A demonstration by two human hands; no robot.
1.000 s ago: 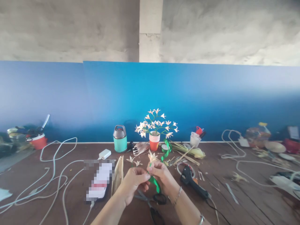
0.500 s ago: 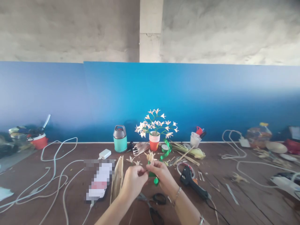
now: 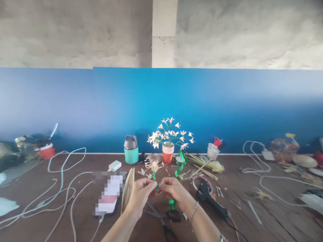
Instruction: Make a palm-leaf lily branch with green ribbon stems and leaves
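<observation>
My left hand (image 3: 141, 194) pinches the stem of a pale artificial flower (image 3: 154, 166), which stands upright above the fingertips with green wrapping below its petals. Close beside it, my right hand (image 3: 176, 192) is closed on a green ribbon (image 3: 172, 203) that hangs in a loop under the palm. More of this ribbon trails from a spool (image 3: 179, 160) behind the hand. The fingertips of both hands nearly meet at the stem, hiding its lower part. Small loose flowers (image 3: 142, 172) lie just behind my left hand. Below the hands rests a pair of scissors (image 3: 169, 232).
Beyond the hands, paper cups (image 3: 168, 155) hold a spray of flowers (image 3: 174, 134). A teal flask (image 3: 131, 154) stands left of them. A phone (image 3: 109, 195) and white cables (image 3: 62, 178) lie on the left; a black glue gun (image 3: 210, 200) and dried husks (image 3: 210, 164) on the right.
The flower has passed from above my right fingertips to my left hand's pinch, slightly leftward. My right hand has drawn a little apart with the ribbon. The view has shifted slightly.
</observation>
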